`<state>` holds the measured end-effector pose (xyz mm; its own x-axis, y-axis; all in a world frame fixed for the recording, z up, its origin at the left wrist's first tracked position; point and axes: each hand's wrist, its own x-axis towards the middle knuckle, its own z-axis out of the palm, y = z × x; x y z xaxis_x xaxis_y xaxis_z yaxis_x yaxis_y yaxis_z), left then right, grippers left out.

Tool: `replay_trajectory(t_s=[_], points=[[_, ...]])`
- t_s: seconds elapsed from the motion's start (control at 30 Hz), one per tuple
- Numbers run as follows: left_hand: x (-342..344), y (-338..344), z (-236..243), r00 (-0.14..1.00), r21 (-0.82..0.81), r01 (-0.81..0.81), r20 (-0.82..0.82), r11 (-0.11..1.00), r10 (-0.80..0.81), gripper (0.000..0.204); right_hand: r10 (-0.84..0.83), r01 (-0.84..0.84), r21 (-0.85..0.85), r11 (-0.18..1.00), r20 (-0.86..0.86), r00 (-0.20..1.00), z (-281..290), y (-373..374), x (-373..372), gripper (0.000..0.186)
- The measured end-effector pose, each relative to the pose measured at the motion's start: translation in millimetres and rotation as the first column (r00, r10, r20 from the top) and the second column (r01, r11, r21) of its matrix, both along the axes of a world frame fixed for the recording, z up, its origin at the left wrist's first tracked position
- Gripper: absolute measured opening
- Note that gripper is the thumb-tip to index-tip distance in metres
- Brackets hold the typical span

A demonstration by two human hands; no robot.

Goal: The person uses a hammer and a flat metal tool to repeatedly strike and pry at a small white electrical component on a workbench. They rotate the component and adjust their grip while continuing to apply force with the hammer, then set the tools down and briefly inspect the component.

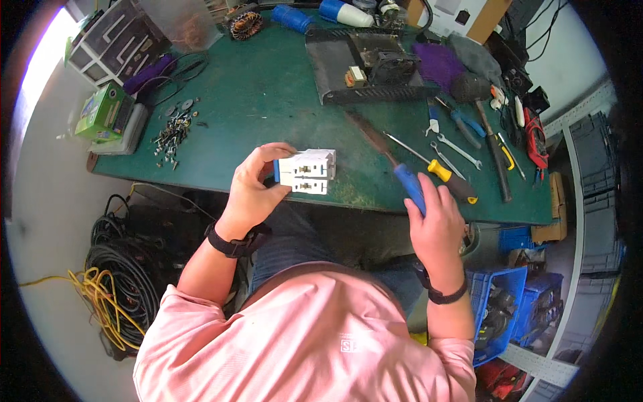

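My left hand [253, 184] grips a white circuit breaker with a blue edge [307, 175] between thumb and fingers, just above the near edge of the bench. Small terminal openings show on its upward side. To the right, my right hand [435, 218] closes around the blue handle of a flat file [406, 182]. The file's long brown blade points away to the far left and lies at or close to the bench top. Just right of this file is a screwdriver with a yellow and black handle [440, 170].
The green bench [268, 100] carries loose screws and washers [174, 134] at left. Spanners [461, 151], pliers [462, 124], a hammer [492, 147] and a red multimeter [536, 137] lie right. A black metal tray [335, 67] sits behind. Coiled cables [120, 281] and blue bins [499, 308] stand below.
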<state>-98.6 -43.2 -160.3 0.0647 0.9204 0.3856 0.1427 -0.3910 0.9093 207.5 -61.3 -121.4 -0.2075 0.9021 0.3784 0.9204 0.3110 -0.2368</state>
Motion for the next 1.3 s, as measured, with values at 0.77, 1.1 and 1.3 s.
replay_trajectory(t_s=[0.77, 1.1, 1.3], points=[[-16, 7, 1, 0.937, -0.053, 0.182, 0.311, 0.982, -0.157, 0.043, 0.034, 0.041, 0.298, 0.954, -0.241, 0.97, -46, 19, -1, 0.039], [-18, 6, 0, 0.895, -0.074, 0.232, 0.408, 0.97, -0.182, 0.043, 0.022, 0.082, 0.317, 0.945, -0.311, 0.95, -53, 20, -3, 0.039], [-16, 8, 6, 0.878, -0.053, 0.237, 0.439, 0.97, -0.19, 0.042, -0.017, 0.099, 0.298, 0.95, -0.267, 0.964, -47, 21, -6, 0.035]])
